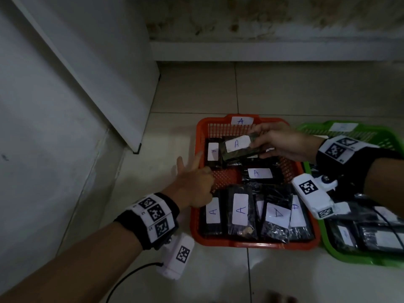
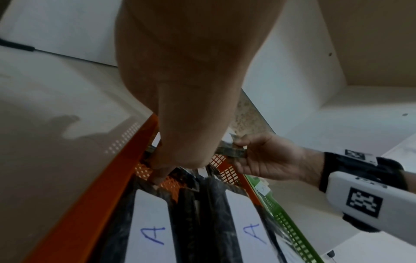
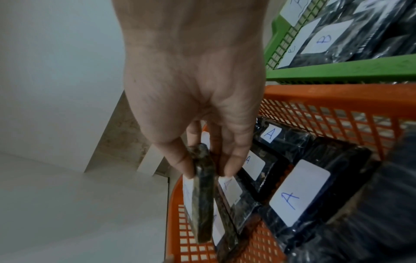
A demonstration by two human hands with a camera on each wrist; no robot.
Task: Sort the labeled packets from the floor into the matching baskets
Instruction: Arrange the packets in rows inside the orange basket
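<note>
Item held: one dark packet (image 1: 237,149) with a white label marked A, pinched at one end between thumb and fingers of our right hand (image 1: 282,143), hanging above the far half of the orange basket (image 1: 251,244), not yet touching the packets below. The basket's far rim carries a tag marked A (image 1: 241,120), so packet and basket match. Contents of the orange basket: a row of A-labelled packets (image 1: 240,209) along the near edge, one (image 1: 259,173) toward the right wall, one (image 1: 212,152) at the far left corner; bare mesh shows at mid-left. Our left hand (image 1: 194,184) lies over the basket's left rim, some fingers spread, others curled down toward that bare mesh; it grips nothing we can see. Adjoining on the right: a green basket (image 3: 337,71) holding packets labelled B (image 3: 324,38). Step in hand, as we judge it: placing an A packet. Next move calls for lowering it flat onto the open mesh or the far stack, label up, then loosening the pinch, with the left fingers kept aside.
</note>
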